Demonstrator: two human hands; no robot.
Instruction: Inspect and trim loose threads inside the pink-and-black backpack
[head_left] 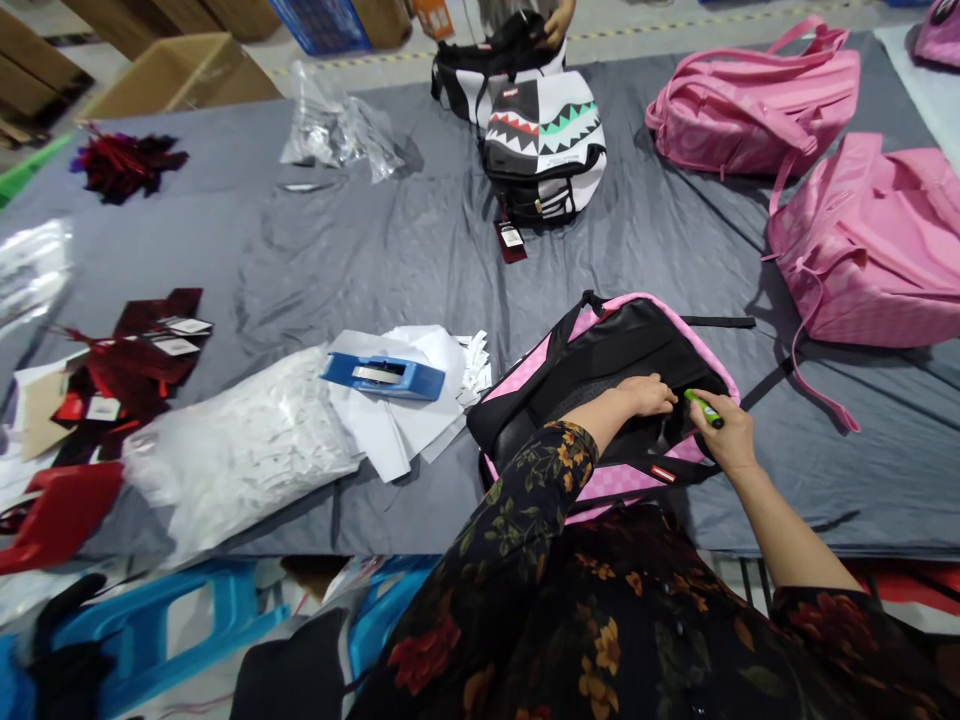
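A pink checkered backpack (pixel 600 345) with black straps and back panel lies face down on the grey table cover (pixel 360 250) right in front of me. My left hand (pixel 646 394) rests on its black back panel, fingers curled down onto the fabric. My right hand (pixel 726 432) is closed around a small green lighter (pixel 703 408) at the backpack's right edge, near a strap. My sleeves are dark with a flower print.
A blue tag gun (pixel 384 376) lies on white papers beside a clear bag of white tags (pixel 240 450). Red hang tags (pixel 135 365) lie left. A shark-mouth backpack (pixel 544 140) stands far centre with another person's hand above. Two pink backpacks (pixel 757 100) lie right.
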